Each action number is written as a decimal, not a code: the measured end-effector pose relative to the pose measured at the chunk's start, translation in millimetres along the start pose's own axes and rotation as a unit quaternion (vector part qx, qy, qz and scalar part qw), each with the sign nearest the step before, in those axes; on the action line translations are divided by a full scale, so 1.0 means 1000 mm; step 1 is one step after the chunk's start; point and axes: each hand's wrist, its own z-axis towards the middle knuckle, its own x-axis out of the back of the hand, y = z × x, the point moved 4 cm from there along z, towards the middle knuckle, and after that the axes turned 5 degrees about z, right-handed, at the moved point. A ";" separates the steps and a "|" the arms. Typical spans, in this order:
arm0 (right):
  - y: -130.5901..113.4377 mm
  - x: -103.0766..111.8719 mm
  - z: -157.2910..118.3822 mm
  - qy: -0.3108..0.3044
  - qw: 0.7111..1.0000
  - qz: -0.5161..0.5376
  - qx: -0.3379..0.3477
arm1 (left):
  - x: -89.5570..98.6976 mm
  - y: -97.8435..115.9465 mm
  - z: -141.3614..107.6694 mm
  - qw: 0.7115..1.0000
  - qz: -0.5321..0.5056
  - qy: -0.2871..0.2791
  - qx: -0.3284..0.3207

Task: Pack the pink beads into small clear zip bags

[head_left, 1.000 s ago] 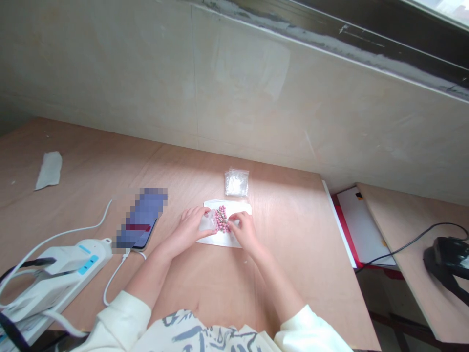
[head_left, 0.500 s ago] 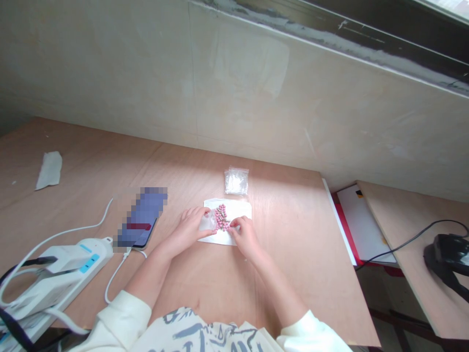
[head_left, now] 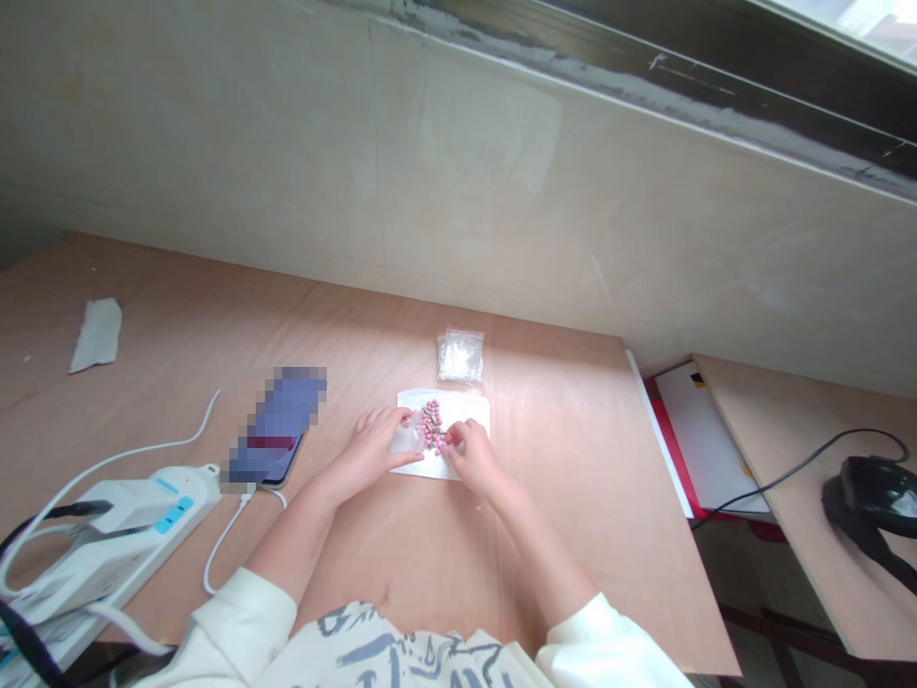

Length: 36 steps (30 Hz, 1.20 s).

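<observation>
Pink bead pile (head_left: 431,420), long axis toward wall (head_left: 287,162).

Two bare hands, one left hand (head_left: 369,444) and one right hand (head_left: 471,451). One white rectangular sheet (head_left: 469,406) carries many small round pink beads (head_left: 432,432) and several silver-coloured pieces, too small and crowded to count. One translucent plastic pouch (head_left: 405,439). Clear flat plastic bags (head_left: 460,357) in one stack, more than one, exact number unclear. One dark-cased smartphone (head_left: 283,428), one torn off-white paper scrap (head_left: 96,334), one long white plastic power strip (head_left: 192,485). Two pale wooden worktops (head_left: 594,497).
</observation>
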 end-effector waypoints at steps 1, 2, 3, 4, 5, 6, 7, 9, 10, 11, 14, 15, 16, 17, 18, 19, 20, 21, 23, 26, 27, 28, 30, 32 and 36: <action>-0.001 0.001 0.000 0.002 1.000 0.009 -0.002 | 0.000 0.000 0.000 1.000 -0.003 0.001 -0.001; -0.003 0.002 0.001 0.006 1.000 0.025 -0.004 | 0.000 0.000 0.000 1.000 -0.006 0.002 -0.002; -0.007 0.004 0.001 0.012 0.999 0.047 -0.004 | 0.001 0.001 -0.001 1.000 -0.009 0.002 -0.004; -0.011 0.006 0.000 0.020 0.997 0.070 -0.001 | 0.001 0.002 -0.001 1.000 -0.012 0.002 -0.005; -0.018 0.007 -0.001 0.027 0.996 0.091 0.006 | 0.002 0.004 -0.002 1.000 -0.017 0.001 -0.006; -0.025 0.008 -0.002 0.033 0.994 0.105 0.014 | 0.003 0.006 -0.002 1.000 -0.023 -0.001 -0.006; -0.033 0.008 -0.004 0.038 0.993 0.111 0.023 | 0.003 0.008 -0.002 0.999 -0.032 -0.001 -0.003; -0.046 0.006 -0.009 0.039 0.993 0.108 0.035 | 0.004 0.012 -0.003 0.998 -0.057 0.002 0.008; -0.050 0.004 -0.011 0.036 0.993 0.107 0.038 | 0.004 0.013 -0.003 0.997 -0.071 0.007 0.014; -0.053 0.002 -0.012 0.031 0.993 0.107 0.041 | 0.005 0.014 -0.004 0.996 -0.084 0.015 0.018; -0.055 0.000 -0.014 0.021 0.990 0.128 0.053 | 0.007 0.014 -0.006 0.991 -0.128 0.035 0.013; -0.054 0.002 -0.015 0.026 0.988 0.141 0.055 | 0.008 0.014 -0.006 0.988 -0.149 0.036 0.005; -0.053 0.005 -0.015 0.030 0.986 0.155 0.054 | 0.011 0.014 -0.007 0.985 -0.173 0.029 -0.004; -0.052 0.009 -0.015 0.032 0.983 0.172 0.051 | 0.014 0.014 -0.008 0.980 -0.199 0.016 -0.015; -0.053 0.013 -0.015 0.030 0.980 0.190 0.049 | 0.017 0.014 -0.009 0.974 -0.224 0.001 -0.025; -0.053 0.017 -0.016 0.024 0.976 0.211 0.048 | 0.021 0.015 -0.010 0.969 -0.243 -0.016 -0.034; -0.055 0.021 -0.017 0.019 0.971 0.236 0.045 | 0.026 0.016 -0.011 0.966 -0.256 -0.024 -0.037; -0.056 0.025 -0.018 0.013 0.963 0.265 0.040 | 0.031 0.018 -0.011 0.964 -0.262 -0.022 -0.037; -0.055 0.029 -0.019 0.010 0.944 0.329 0.018 | 0.039 0.020 -0.013 0.963 -0.267 -0.017 -0.030; -0.049 0.028 -0.018 0.009 0.917 0.398 -0.029 | 0.045 0.023 -0.014 0.962 -0.270 -0.024 -0.027; -0.047 0.027 -0.017 0.009 0.912 0.409 -0.038 | 0.045 0.024 -0.014 0.962 -0.269 -0.027 -0.029; -0.046 0.027 -0.016 0.010 0.909 0.415 -0.044 | 0.046 0.024 -0.015 0.963 -0.266 -0.029 -0.032; -0.044 0.027 -0.015 0.008 0.908 0.415 -0.050 | 0.048 0.024 -0.014 0.966 -0.254 -0.021 -0.040; -0.044 0.028 -0.014 0.004 0.914 0.403 -0.053 | 0.050 0.024 -0.013 0.970 -0.238 -0.008 -0.051; -0.047 0.032 -0.015 0.024 0.928 0.367 -0.054 | 0.052 0.027 -0.010 0.971 -0.224 0.026 -0.076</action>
